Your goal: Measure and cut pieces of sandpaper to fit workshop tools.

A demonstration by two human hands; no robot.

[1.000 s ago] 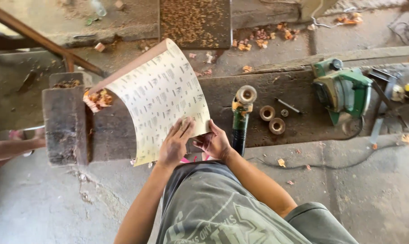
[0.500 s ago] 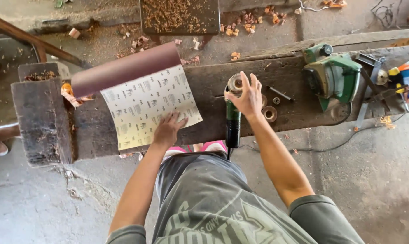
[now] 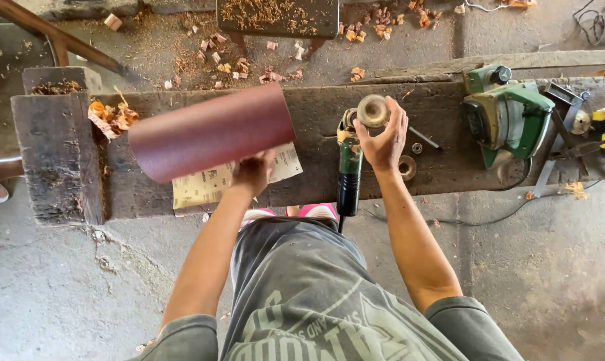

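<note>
Sandpaper sheet [image 3: 212, 130]: large, curled into a loose roll, reddish-brown grit side outward, pale printed backing showing at lower edge; lies across dark wooden workbench [image 3: 316, 120], left of centre. Left hand [image 3: 252, 172]: at sheet's lower right edge, fingers curled tog. on the paper, thumb hidden under the curl; blurred, so exact grip can't be told. Right hand [image 3: 382, 137]: raised just above bench, fingers clamped around a round tan sanding disc pad [image 3: 372, 110], thumb on left side, other fingers on right. Angle grinder [image 3: 348, 167]: green and black body, lying lengthwise on bench betw. the two hands, head end under the pad, handle overhanging near bench edge. Small metal ring [image 3: 417, 148] and round flange [image 3: 407, 167]: on bench just right of right hand; thin metal rod beside them. Electric planer [image 3: 509, 117]: green, at bench's right end, well apart from hands. Wood shavings [image 3: 112, 117]: orange pile at bench's left end; more chips scattered on concrete floor [image 3: 62, 294] beyond bench. Person stands at near edge, grey printed shirt; pink footwear visible below bench edge.
</note>
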